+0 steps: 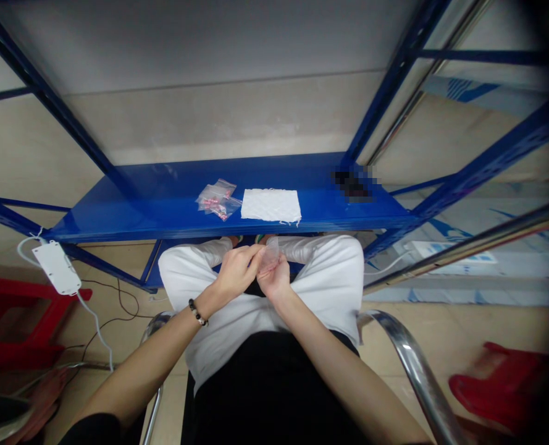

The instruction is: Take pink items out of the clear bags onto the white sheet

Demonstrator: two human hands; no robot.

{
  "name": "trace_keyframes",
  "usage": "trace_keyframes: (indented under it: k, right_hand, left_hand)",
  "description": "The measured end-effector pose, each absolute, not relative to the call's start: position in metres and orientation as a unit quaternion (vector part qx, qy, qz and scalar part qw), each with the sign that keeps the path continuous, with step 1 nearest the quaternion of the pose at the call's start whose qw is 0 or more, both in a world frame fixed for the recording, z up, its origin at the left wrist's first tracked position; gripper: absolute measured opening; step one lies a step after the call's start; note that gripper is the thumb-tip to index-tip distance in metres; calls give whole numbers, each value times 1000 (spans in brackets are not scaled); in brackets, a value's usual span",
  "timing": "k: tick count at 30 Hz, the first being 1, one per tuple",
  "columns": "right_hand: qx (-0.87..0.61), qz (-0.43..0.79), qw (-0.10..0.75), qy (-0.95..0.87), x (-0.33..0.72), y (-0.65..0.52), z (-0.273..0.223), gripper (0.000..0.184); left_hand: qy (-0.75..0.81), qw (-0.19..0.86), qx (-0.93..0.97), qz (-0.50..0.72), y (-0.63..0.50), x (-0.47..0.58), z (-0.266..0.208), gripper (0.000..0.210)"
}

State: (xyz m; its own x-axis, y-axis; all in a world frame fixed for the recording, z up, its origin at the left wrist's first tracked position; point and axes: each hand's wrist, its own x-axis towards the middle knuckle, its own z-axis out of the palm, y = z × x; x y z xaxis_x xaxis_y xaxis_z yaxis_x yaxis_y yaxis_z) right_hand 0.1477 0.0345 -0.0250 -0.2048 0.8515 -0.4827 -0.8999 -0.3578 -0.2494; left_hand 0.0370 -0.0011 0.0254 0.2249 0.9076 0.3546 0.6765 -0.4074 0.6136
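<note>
A small clear plastic bag (270, 250), up above the lap, and the right hand (276, 278) has it gripped! The left hand (239, 269) meets its edge, fingers bunched; whether they pinch, can't tell. Filled or not? Too blurred. At eleven o'clock, bags of pink pieces (218, 201) lie already filled on the blue shelf (163, 213); at twelve, white cloth (270, 205).
</note>
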Motion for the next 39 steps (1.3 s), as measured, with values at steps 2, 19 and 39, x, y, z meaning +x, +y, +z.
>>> trace_keyframes:
  k: [2, 19, 39]
  right_hand:
    - [-275, 780, 560, 50, 147, 34, -24, 52]
    - [-282, 780, 554, 71, 144, 36, -37, 45]
    - [-303, 765, 564, 61, 142, 34, -38, 37]
  left_hand:
    - [526, 145, 770, 332, -1, 36, 25, 32]
    - [455, 130, 771, 427, 2, 38, 25, 22]
    - [435, -2, 850, 298, 2, 33, 32, 30]
